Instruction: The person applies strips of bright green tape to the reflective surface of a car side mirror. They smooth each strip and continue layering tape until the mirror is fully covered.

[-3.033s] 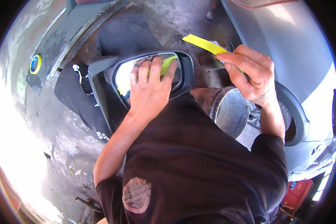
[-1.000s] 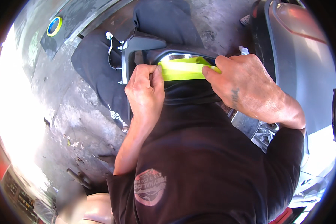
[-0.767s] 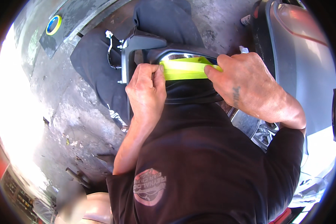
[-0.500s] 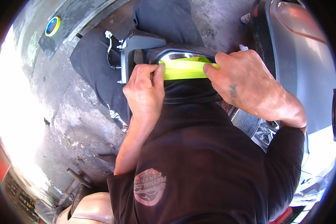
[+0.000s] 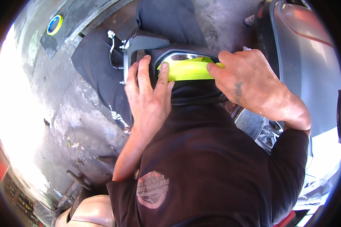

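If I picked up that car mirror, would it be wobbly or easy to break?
The car mirror might crack if dropped, since it has a shiny surface that looks like glass. It would probably feel lopsided, because a dark bracket sticks out on one side. The black shell looks smooth, so it may be a bit slippery.

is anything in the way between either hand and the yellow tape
Nothing visible. The left hand, fingers spread, has a fingertip at the left end of the yellow tape, and the right hand pinches it near the right end.
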The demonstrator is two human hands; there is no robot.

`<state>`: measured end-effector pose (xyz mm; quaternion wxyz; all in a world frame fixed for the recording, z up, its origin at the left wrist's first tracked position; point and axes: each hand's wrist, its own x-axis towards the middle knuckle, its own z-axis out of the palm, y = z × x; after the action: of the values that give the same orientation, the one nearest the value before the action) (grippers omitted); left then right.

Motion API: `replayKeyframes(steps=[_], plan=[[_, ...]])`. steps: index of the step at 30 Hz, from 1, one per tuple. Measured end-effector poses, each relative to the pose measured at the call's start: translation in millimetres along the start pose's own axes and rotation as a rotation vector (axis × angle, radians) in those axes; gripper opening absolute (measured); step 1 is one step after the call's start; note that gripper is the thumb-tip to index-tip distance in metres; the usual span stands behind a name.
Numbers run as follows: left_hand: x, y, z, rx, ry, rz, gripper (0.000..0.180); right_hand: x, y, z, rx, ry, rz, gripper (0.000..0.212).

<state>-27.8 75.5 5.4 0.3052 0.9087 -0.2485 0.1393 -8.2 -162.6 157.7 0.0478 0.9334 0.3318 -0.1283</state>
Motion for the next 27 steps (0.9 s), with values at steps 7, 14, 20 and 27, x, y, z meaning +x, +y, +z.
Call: replayKeyframes(steps=[7, 14, 20, 27], plan=[[0, 0, -3, 0.085, -0.138, 0.126, 0.06, -3, 1, 1, -0.023, 0.036, 0.008, 0.025], [-2, -6, 3, 0.111, -0.198, 0.115, 0.067, -20, 13, -18, 0.244, 0.048, 0.012, 0.032], [-1, -2, 2, 0.135, -0.219, 0.12, 0.065, -60, 3, -32, 0.259, 0.041, -0.009, 0.042], [0, -4, 3, 0.153, -0.161, 0.162, 0.064, -63, 2, -25, 0.047, -0.088, 0.081, 0.038]])
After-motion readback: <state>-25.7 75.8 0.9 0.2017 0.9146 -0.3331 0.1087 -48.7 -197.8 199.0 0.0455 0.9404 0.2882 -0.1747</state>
